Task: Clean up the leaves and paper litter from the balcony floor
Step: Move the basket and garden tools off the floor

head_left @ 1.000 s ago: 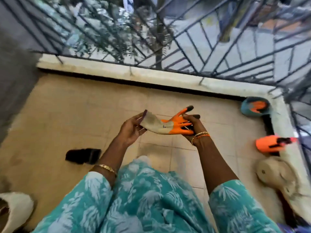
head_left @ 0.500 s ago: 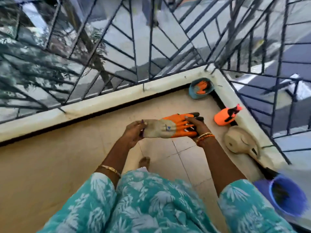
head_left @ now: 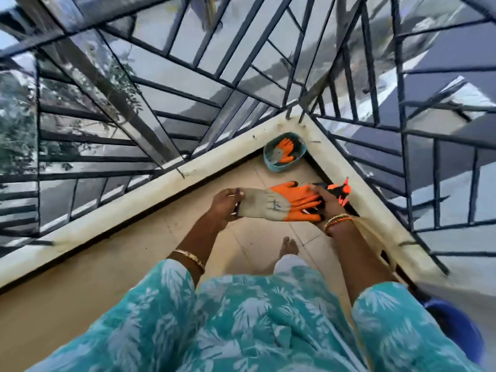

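- She's standing in the balcony corner holding one glove (head_left: pixel 279 204) flat out in front of her, cuff to the left, orange fingers to the right.
- Left hand (head_left: pixel 226 206) pinches the grey cuff end. Looks to me like she's holding the opening steady so the other hand can slide in.
- Right hand (head_left: pixel 326 204) is curled over the orange finger end, gripping it. Can't tell if she's straightening the fingers or just lining it up.
- Second glove (head_left: pixel 283 153) sits in a teal tub (head_left: pixel 271 163) tucked right into the corner, beside the kerb (head_left: pixel 150 197). Makes sense as a spot, out of the way but near.
- An orange and black thing (head_left: pixel 341 191) lies by the right kerb just past her right hand. Too blurry to say what.
- Blue bucket (head_left: pixel 453 328) at the bottom right, near her leg. My guess is that's where the litter goes.
- The floor (head_left: pixel 112 267) is where the job happens, but I honestly don't see any leaves or paper on the part showing. Either it's behind her or too small to pick out.
- So cleanup proper hasn't begun, I'd say; this is gearing up.
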`<control>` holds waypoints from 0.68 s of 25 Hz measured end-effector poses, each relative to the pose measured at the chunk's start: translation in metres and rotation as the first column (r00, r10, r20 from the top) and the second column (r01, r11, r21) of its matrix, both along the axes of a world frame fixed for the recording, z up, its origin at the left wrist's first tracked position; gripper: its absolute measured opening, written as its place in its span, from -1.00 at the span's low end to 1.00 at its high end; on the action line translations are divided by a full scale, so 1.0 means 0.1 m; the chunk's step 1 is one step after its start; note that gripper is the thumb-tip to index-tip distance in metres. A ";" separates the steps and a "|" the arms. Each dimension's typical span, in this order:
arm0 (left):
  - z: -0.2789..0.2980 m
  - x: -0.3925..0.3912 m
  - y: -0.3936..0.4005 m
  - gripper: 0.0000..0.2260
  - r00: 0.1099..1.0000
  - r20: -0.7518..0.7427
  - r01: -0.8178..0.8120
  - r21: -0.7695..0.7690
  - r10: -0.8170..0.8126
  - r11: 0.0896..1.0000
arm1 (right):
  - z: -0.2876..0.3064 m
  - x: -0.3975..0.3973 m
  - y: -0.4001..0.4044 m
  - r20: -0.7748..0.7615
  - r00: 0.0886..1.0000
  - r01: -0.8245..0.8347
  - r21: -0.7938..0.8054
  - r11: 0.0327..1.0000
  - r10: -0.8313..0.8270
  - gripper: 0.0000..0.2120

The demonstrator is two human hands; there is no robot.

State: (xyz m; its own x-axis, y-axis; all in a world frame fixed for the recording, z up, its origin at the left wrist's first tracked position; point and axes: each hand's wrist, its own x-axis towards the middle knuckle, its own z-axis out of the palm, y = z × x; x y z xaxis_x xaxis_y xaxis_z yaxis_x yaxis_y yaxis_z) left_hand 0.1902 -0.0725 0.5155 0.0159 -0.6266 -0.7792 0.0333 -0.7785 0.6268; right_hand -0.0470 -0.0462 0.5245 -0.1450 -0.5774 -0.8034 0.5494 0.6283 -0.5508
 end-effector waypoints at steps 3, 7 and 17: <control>-0.04 -0.55 -0.42 -0.86 0.997 0.008 -0.072 0.029 0.071 0.997 | -0.05 -0.57 -0.58 -0.035 0.997 -0.067 0.061 0.996 0.070 -0.95; -0.18 -1.05 -1.00 -0.88 0.988 0.029 -0.152 0.068 0.151 0.986 | -0.24 -1.01 -1.34 -0.117 0.984 -0.119 0.146 0.982 0.137 -0.93; -1.09 -1.54 -2.66 -0.78 0.974 0.158 -0.185 0.146 0.162 0.972 | -1.24 -1.41 -3.14 -0.436 0.855 -0.229 0.166 0.959 0.280 -0.77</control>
State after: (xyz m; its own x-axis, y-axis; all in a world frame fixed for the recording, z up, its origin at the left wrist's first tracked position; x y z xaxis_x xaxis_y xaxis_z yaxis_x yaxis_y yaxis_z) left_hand 0.0357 -0.3388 0.4069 0.2332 -0.4731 -0.8496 0.0950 -0.8584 0.5040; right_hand -0.1877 -0.3601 0.4004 -0.3651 -0.5605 -0.7433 0.0697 0.7798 -0.6222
